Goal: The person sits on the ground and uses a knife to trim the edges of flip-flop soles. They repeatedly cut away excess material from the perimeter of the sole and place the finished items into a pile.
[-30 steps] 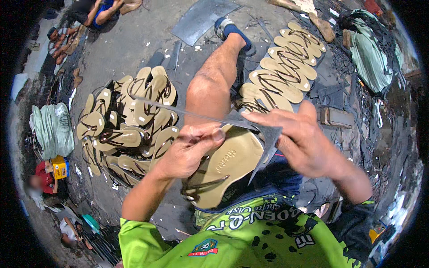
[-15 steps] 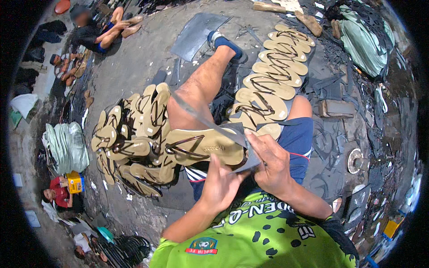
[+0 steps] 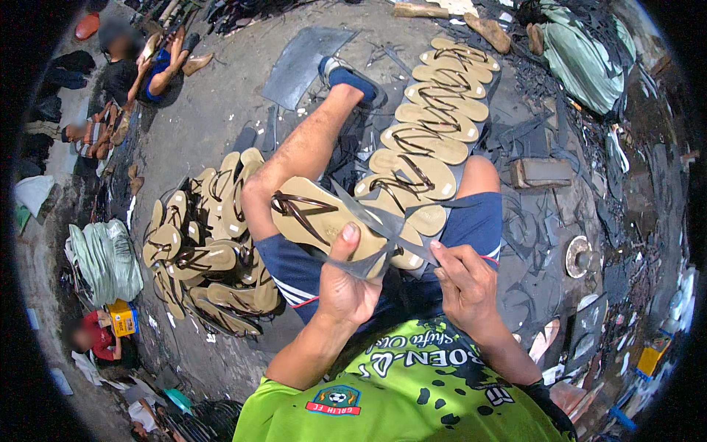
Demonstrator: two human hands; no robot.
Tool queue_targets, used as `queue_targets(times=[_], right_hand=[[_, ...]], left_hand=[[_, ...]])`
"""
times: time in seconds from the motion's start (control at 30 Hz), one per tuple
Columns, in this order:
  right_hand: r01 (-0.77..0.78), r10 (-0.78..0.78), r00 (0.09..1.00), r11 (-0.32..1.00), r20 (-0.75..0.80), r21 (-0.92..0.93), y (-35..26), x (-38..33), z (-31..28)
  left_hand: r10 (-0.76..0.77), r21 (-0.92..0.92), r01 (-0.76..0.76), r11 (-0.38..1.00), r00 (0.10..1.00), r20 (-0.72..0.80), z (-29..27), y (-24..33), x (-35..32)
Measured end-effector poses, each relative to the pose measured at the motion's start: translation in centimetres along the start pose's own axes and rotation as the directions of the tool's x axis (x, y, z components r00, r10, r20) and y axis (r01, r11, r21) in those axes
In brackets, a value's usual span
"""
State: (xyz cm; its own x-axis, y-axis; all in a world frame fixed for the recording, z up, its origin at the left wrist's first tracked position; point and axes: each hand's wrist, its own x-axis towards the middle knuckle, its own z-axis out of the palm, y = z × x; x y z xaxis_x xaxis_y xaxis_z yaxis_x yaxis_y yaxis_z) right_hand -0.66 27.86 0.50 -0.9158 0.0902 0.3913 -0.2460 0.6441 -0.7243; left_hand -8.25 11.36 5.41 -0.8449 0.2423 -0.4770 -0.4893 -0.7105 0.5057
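Observation:
A tan flip-flop (image 3: 313, 230) with a brown thong strap is in my left hand (image 3: 345, 293), the thumb pressed on its footbed and the fingers beneath. Its strap end points to the upper left. Dark grey rubber sheeting curls around the sole's lower right end, a thin offcut strip (image 3: 414, 247) hanging off it. My right hand (image 3: 467, 286) pinches the far end of that strip between thumb and fingers. Whether it also holds a tool I cannot tell.
A heap of flip-flops (image 3: 213, 259) lies at my left. A row of overlapping flip-flops (image 3: 433, 177) runs away between my legs. Beyond my foot is a grey rubber sheet (image 3: 298, 62). Rubber scraps and a dark block (image 3: 541, 174) lie right. Other people sit far left.
The flip-flop has tilted, its strap end swinging up and away. The rubber strip now stands off the sole, and my right hand has drawn away to the right and nearer me.

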Motion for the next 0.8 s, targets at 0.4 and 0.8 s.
queue_targets(times=[0.4,0.8], right_hand=[[-0.148,0.078,0.933,0.973,0.353,0.176,-2.1,-1.1,-2.7],[-0.208,0.101,0.86,0.964,0.5,0.164,-3.7,1.6,-2.1]], left_hand=[[0.028,0.006,-0.028,1.0,1.0,0.008,-4.3,-0.7,-2.4],[-0.074,0.152,0.08,0.985,0.996,-0.043,-7.4,-1.1,-3.8]])
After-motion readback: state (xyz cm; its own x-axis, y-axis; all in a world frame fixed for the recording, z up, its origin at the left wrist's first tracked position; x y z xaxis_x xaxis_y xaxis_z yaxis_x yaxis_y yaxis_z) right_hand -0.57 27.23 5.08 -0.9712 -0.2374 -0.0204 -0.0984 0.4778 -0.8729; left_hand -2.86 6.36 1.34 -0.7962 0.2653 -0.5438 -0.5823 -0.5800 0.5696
